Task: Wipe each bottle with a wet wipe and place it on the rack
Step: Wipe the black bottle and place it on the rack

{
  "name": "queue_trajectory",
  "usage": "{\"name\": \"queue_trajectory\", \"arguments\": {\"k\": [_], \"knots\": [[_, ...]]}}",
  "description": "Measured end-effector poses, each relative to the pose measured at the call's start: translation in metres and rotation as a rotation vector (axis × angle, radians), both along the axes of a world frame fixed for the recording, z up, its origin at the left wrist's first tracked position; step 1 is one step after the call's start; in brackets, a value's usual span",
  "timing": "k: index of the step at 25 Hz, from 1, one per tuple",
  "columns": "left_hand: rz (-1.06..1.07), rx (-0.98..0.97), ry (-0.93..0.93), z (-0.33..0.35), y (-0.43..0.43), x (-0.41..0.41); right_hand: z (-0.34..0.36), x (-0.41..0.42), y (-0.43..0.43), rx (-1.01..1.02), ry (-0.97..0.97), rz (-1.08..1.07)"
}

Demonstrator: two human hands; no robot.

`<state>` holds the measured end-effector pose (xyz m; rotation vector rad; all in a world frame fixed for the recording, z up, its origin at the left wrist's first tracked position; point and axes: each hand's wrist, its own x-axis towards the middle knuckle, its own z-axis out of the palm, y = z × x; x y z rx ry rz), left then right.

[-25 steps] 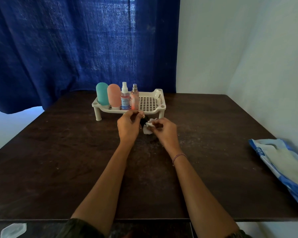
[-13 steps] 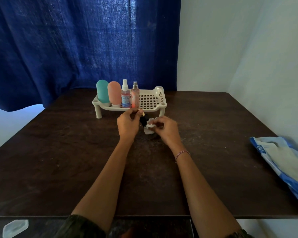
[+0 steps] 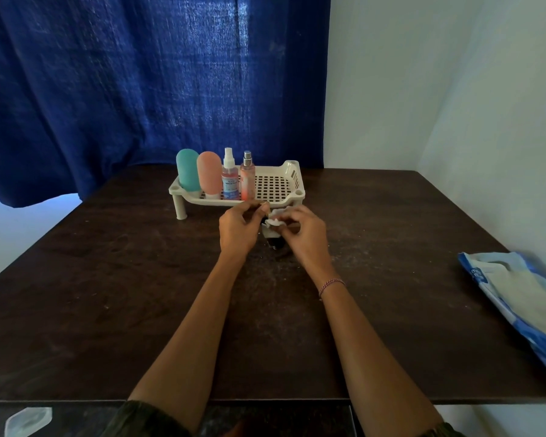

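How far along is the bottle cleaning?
Done: a teal bottle, a pink bottle and two spray bottles stand on the rack. In hand: the left hand holds a small dark bottle, the right hand presses a wipe against it. Left: placing it on the rack. No other bottles show.

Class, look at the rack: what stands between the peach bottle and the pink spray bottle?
In the head view, a clear spray bottle with a blue label stands upright between the peach bottle and the pink spray bottle.

The 2 forearms reach forward, left hand [image 3: 237, 230] and right hand [image 3: 306, 236] close together, fingers [image 3: 249, 213] curled
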<state>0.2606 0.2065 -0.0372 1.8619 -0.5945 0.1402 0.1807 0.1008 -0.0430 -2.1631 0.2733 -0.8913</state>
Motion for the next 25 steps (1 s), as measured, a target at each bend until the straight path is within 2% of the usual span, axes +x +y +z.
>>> {"name": "queue_trajectory", "arguments": {"k": [3,10,13,19,25], "knots": [[-0.048,0.005,-0.016,-0.0005,-0.0011,0.0000,0.0009,0.0018,-0.0022,-0.009,-0.036,-0.027],[-0.150,0.011,-0.017,0.0008,-0.0004,-0.0016,0.0012,-0.0005,-0.0068,0.174,0.040,0.001],[-0.153,-0.046,0.035,0.0020,-0.0001,-0.0012,-0.0002,0.0001,-0.0035,0.189,0.024,0.042],[-0.107,-0.125,0.081,-0.0007,-0.0007,0.0013,-0.0030,0.0005,0.0011,0.110,0.034,0.084],[-0.051,-0.165,0.150,-0.0065,-0.0006,0.0065,-0.0037,-0.0016,0.0012,-0.035,0.174,0.110]]}}
